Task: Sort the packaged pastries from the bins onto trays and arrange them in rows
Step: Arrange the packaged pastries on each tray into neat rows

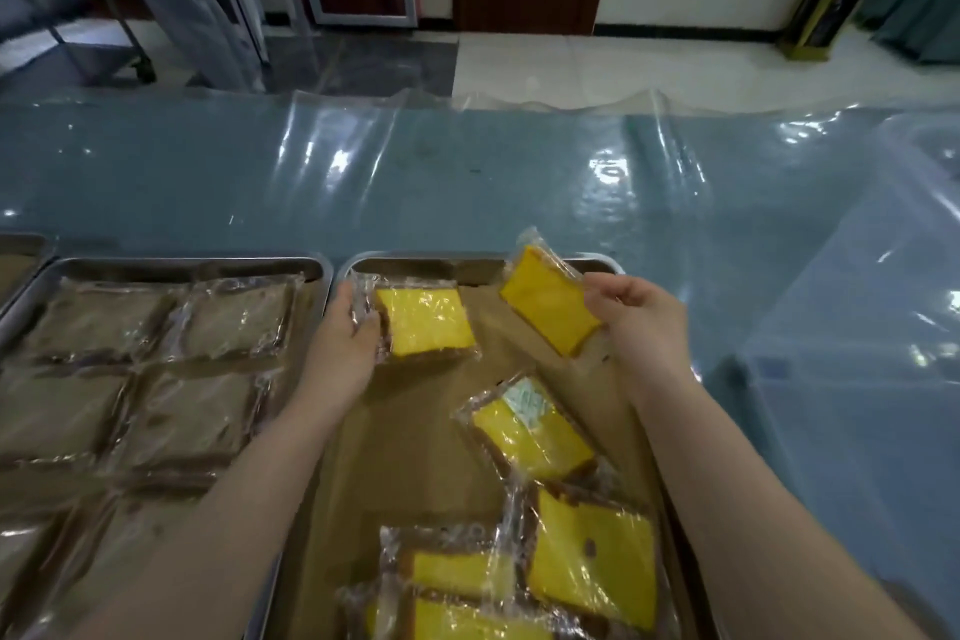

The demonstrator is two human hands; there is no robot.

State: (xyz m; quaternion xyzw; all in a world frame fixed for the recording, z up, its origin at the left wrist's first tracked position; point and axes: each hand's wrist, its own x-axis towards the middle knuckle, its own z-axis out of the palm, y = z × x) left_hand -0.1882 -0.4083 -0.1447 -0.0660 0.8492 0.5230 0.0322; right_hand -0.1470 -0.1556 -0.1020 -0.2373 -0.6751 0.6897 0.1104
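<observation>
Packaged pastry (423,322) lies at the tray (441,259) far-left corner, its wrapper gripped by the left hand (345,333). The right hand (641,320) pinches a second pastry (548,314) aloft; best set it just beside, edges parallel.

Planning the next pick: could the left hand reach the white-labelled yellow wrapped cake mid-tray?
Probably yes: only brown paper lies between the left hand and the white-labelled cake, though it holds another yellow wrapped cake.
</observation>
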